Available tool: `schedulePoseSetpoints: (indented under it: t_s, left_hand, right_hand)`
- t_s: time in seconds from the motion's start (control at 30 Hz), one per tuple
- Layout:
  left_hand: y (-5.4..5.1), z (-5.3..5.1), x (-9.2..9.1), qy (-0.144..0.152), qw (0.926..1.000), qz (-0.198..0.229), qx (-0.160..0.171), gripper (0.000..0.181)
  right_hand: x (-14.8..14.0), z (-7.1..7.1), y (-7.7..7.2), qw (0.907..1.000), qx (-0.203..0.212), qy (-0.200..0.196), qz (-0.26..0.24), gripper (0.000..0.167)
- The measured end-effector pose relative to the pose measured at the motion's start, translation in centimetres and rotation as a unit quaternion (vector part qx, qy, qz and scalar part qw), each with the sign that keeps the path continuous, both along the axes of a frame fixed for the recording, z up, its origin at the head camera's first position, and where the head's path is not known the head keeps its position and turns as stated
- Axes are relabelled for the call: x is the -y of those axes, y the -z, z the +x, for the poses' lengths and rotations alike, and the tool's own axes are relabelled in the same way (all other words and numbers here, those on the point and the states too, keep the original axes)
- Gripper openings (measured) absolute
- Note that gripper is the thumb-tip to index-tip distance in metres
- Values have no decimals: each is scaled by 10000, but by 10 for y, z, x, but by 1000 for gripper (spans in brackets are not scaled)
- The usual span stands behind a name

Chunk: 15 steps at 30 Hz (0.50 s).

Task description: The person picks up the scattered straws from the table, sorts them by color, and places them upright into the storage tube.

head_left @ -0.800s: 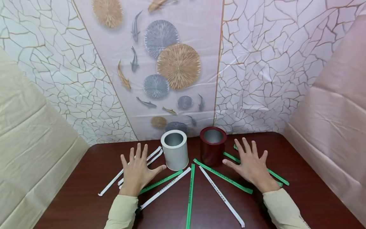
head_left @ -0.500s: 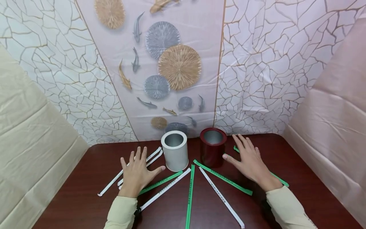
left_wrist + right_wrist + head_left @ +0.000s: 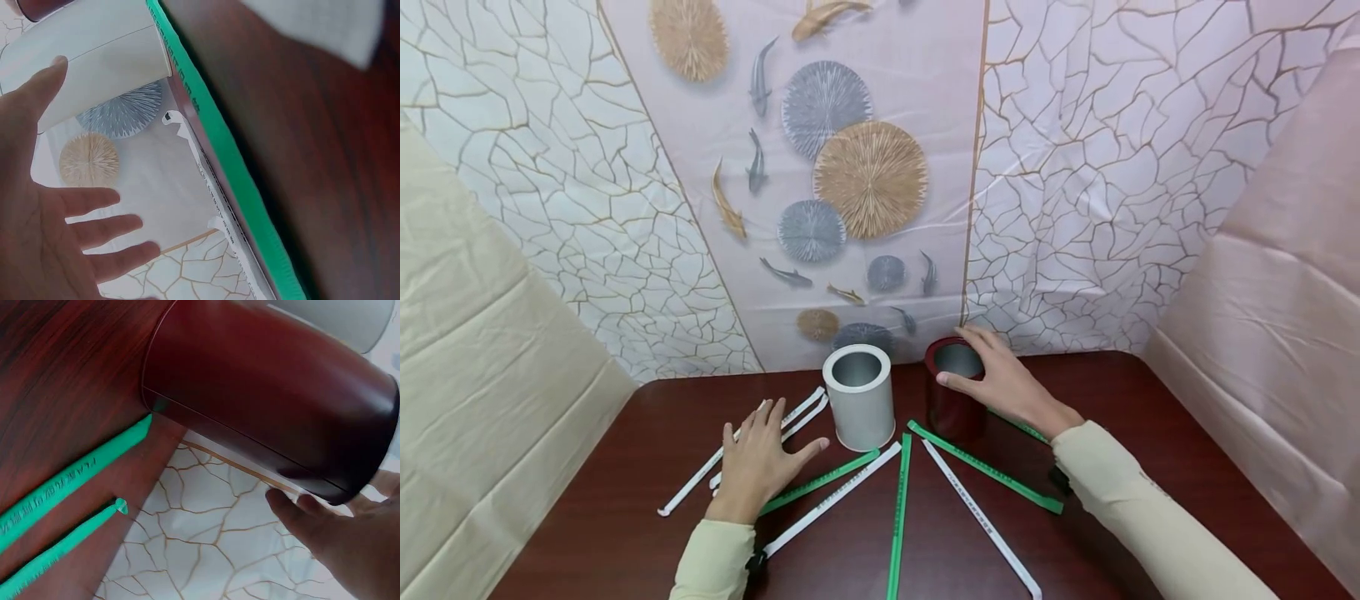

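A dark red open-topped can [image 3: 953, 408] stands at the back of the table. My right hand [image 3: 1011, 387] is at its rim, thumb toward the front and fingers over the far side. In the right wrist view the fingers [image 3: 294, 515] lie beside the can's top end; firm contact cannot be told. To its left stands a white can [image 3: 861, 408]. My left hand [image 3: 752, 467] hovers with spread fingers over wrapped straws, holding nothing. Near it lie a green wrapped straw [image 3: 823, 481] and a white wrapped straw [image 3: 842, 494].
More wrapped straws fan out in front: a green straw [image 3: 899, 517], a white straw [image 3: 981, 517] and another green straw [image 3: 988, 468]. White straws [image 3: 688, 483] lie at the left. Patterned cloth [image 3: 1075, 208] closes off the back of the dark table [image 3: 602, 533].
My right hand has moved left from beside the dark red can to its rim, and its fingers have drawn together. The left hand has barely shifted. Cans and straws stay put.
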<state>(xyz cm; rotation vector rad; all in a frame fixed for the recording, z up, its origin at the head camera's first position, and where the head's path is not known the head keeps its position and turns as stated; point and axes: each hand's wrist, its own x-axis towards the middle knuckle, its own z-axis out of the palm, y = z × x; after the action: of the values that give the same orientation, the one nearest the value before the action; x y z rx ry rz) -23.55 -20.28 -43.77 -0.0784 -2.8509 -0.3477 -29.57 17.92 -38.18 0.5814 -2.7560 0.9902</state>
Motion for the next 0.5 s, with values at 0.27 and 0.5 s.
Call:
schedulePoseSetpoints:
  t_s: [0.27, 0.5]
  left_hand:
    - [-5, 6, 3, 566, 9946, 798, 352, 59]
    - [-15, 6, 3, 1605, 9683, 1403, 1301, 16]
  right_hand:
    - [2, -9, 15, 9999, 22, 0, -136, 94]
    - [0, -11, 13, 9994, 289, -115, -132, 96]
